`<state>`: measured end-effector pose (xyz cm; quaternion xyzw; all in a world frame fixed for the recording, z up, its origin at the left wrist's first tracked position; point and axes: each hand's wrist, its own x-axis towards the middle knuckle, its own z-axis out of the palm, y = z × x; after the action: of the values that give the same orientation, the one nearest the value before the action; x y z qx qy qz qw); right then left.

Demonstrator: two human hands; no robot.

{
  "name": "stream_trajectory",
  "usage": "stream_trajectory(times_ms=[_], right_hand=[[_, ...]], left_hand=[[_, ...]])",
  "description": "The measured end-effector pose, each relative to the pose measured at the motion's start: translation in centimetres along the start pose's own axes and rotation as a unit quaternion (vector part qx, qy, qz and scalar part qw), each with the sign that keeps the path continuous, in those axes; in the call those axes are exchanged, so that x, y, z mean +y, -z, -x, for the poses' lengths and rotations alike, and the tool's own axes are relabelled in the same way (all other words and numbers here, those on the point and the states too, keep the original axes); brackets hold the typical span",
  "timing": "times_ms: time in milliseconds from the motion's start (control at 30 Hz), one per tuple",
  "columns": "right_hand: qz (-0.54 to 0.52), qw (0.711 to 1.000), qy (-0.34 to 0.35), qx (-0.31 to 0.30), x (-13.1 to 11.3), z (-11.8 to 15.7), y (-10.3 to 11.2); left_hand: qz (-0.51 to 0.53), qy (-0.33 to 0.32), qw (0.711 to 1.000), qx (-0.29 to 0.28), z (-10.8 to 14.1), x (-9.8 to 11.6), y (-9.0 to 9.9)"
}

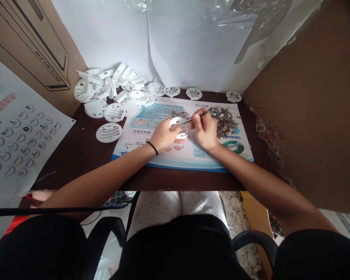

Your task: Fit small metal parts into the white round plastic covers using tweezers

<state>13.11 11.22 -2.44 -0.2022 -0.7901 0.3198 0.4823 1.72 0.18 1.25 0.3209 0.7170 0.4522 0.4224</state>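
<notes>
My left hand [165, 136] is closed round the edge of a round white plastic part [183, 132], with the thumb lying across its face. In my right hand [205, 130] is a slim dark pair of tweezers [189, 121], pinched between thumb and fingers. Its tip touches or nearly touches the upper right of the white part; which of the two I cannot tell. Just right of that hand lies a heap of small metal pieces [226, 122]. A smaller pile of metal pieces [177, 114] sits behind the white part, partly hidden by it.
A printed sheet [163, 161] covers the middle of the dark table [175, 179]. Several white plastic parts [113, 83] are heaped at the back left, with a few more along the back edge. Cardboard [309, 109] walls off the right side, and another carton [35, 42] the left.
</notes>
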Motion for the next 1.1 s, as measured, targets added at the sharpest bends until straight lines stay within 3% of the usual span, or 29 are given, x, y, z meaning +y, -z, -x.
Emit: stream_trajectory(times_ms=[333,633,900,1100], right_hand=[[0.042,0.998,0.011,-0.045,-0.65,0.09,-0.14],[0.007,1.0,0.006,-0.012,-0.59,0.3,0.37],[0.017,0.999,0.016,-0.038,-0.57,0.13,0.27],[0.019,0.997,0.011,-0.068,-0.75,0.09,0.15]], left_hand=[[-0.048,-0.088,0.99,0.102,-0.2,-0.84,-0.38],[0.01,-0.039,0.997,0.068,0.31,-0.21,-0.58],[0.016,-0.077,0.994,0.074,-0.21,-0.95,-0.36],[-0.024,-0.121,0.986,0.115,-0.22,-0.85,-0.41]])
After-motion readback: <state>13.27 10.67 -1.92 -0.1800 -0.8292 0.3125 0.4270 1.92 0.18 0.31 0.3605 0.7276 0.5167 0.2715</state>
